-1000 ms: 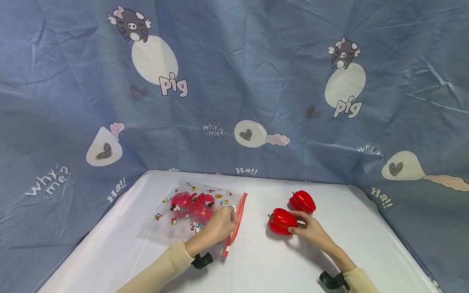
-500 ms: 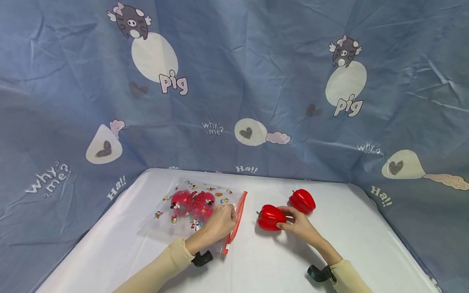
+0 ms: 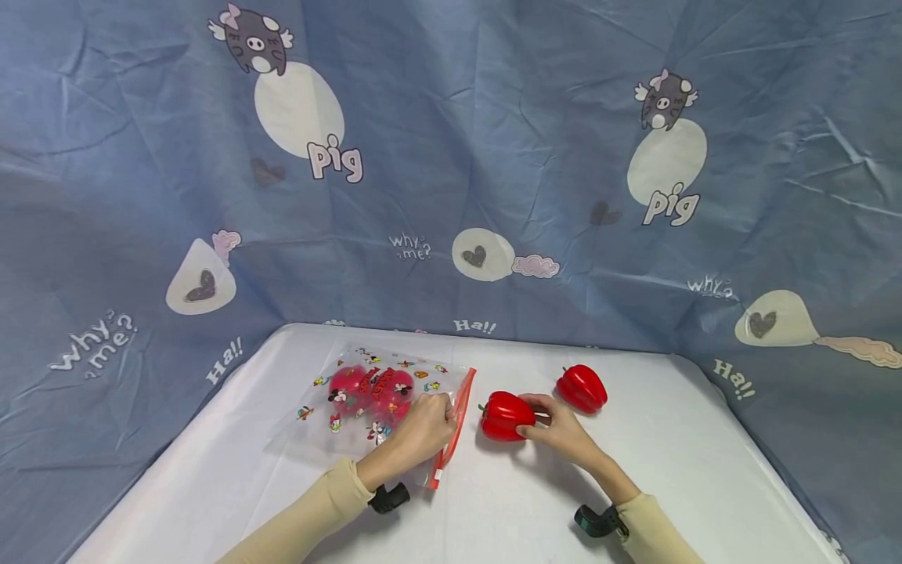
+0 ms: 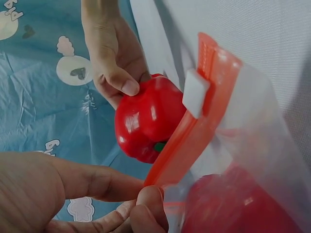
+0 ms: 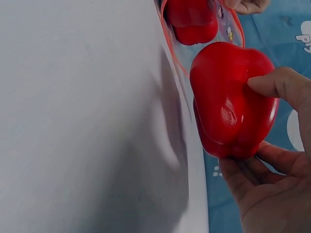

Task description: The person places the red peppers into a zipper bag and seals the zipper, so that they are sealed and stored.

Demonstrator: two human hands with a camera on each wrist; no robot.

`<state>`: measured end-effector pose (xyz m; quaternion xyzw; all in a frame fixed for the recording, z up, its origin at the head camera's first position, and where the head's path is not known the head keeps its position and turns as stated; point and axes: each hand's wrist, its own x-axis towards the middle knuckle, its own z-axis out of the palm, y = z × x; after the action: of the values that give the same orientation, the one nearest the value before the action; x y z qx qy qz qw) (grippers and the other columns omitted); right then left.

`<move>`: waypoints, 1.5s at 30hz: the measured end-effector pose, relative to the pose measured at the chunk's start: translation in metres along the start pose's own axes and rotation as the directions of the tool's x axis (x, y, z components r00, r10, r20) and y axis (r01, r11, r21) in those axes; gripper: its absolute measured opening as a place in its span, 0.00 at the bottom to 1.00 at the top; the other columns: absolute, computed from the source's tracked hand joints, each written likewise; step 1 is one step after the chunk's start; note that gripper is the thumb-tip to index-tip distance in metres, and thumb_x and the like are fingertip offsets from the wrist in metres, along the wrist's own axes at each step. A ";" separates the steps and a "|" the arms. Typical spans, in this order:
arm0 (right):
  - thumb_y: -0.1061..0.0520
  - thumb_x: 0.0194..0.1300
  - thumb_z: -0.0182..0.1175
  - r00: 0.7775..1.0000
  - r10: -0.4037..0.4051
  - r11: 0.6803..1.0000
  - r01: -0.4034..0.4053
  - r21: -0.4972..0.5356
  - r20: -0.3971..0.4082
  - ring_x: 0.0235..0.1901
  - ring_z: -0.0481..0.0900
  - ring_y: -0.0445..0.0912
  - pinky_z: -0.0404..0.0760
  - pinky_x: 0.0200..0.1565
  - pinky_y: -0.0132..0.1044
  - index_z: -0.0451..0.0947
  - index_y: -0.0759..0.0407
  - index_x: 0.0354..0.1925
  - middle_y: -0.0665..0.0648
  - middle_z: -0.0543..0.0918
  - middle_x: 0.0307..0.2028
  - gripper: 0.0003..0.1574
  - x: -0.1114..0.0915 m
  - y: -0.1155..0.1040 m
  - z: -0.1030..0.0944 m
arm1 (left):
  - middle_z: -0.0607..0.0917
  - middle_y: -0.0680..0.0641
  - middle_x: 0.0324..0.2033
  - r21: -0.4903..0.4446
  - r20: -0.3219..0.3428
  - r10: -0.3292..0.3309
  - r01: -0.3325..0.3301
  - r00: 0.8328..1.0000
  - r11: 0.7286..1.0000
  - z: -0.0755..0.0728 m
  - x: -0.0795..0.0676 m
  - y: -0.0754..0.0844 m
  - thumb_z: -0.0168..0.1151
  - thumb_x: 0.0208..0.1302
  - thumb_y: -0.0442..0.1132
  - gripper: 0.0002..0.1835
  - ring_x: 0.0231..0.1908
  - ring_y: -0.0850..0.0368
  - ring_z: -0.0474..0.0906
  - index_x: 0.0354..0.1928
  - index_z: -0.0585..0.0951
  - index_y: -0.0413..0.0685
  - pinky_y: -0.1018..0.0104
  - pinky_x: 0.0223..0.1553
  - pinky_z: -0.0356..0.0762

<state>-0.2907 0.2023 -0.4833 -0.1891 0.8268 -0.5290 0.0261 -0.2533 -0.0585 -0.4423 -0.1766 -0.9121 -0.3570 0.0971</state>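
My right hand (image 3: 564, 433) grips a glossy red bell pepper (image 3: 507, 417) by its base, its green stem facing left toward the bag. In the right wrist view, thumb and fingers hold the pepper (image 5: 233, 99) from opposite sides. The left hand (image 3: 425, 429) pinches the orange-red zip edge of a clear zipper bag (image 3: 317, 439) printed with cartoon figures. Its thumb and finger meet on that edge in the left wrist view, close to the white slider (image 4: 196, 93). Inside the bag lie red peppers (image 3: 391, 392), and the mouth gapes in the right wrist view.
A second loose red pepper (image 3: 581, 389) lies on the white table (image 3: 676, 439), behind and right of the right hand. A blue printed cloth (image 3: 564, 157) hangs behind the table. Each wrist wears a dark camera band.
My right hand has carried the held pepper leftward, bringing it close to the bag's mouth. The left hand and the bag have stayed in place.
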 end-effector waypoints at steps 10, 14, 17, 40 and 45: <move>0.64 0.56 0.65 0.999 0.036 0.999 -0.035 -0.032 0.021 0.53 0.78 0.62 0.76 0.55 0.51 0.69 0.73 0.59 0.70 0.77 0.54 0.33 0.001 -0.033 0.013 | 0.68 0.52 0.15 -0.002 -0.004 0.009 -0.009 1.000 1.000 0.001 0.000 -0.001 0.55 0.51 0.24 0.09 0.16 0.65 0.62 0.19 0.71 0.41 0.77 0.13 0.58; 0.64 0.56 0.66 0.999 0.032 0.999 -0.031 -0.030 0.023 0.53 0.77 0.63 0.77 0.55 0.49 0.69 0.73 0.59 0.70 0.77 0.54 0.34 0.002 -0.034 0.017 | 0.69 0.52 0.15 -0.011 0.001 0.006 -0.006 1.000 1.000 0.001 0.001 -0.001 0.55 0.52 0.24 0.09 0.15 0.64 0.62 0.19 0.72 0.41 0.78 0.13 0.58; 0.64 0.56 0.66 0.999 0.031 0.999 -0.030 -0.029 0.028 0.54 0.77 0.63 0.77 0.55 0.48 0.69 0.73 0.60 0.70 0.77 0.55 0.34 0.004 -0.035 0.020 | 0.68 0.53 0.14 -0.020 0.001 0.008 -0.008 1.000 1.000 0.001 0.001 -0.001 0.56 0.53 0.24 0.10 0.15 0.65 0.61 0.19 0.71 0.41 0.78 0.13 0.57; 0.59 0.52 0.70 1.000 0.015 0.999 -0.016 -0.038 -0.027 0.51 0.81 0.58 0.80 0.52 0.44 0.73 0.66 0.57 0.65 0.79 0.54 0.34 0.027 -0.001 0.048 | 0.68 0.53 0.14 -0.025 0.016 0.014 -0.013 1.000 1.000 0.001 -0.001 0.000 0.54 0.50 0.22 0.10 0.16 0.65 0.60 0.19 0.71 0.41 0.77 0.14 0.56; 0.63 0.53 0.69 0.999 0.017 1.000 -0.018 -0.020 -0.048 0.51 0.80 0.62 0.79 0.52 0.49 0.71 0.71 0.57 0.69 0.78 0.54 0.34 0.027 -0.008 0.055 | 0.69 0.52 0.14 -0.022 0.023 0.003 -0.002 1.000 1.000 0.001 0.000 0.000 0.54 0.51 0.22 0.09 0.16 0.65 0.61 0.19 0.71 0.41 0.78 0.14 0.58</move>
<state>-0.2998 0.1429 -0.4964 -0.1694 0.8343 -0.5245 0.0087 -0.2530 -0.0584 -0.4432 -0.1829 -0.9091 -0.3646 0.0849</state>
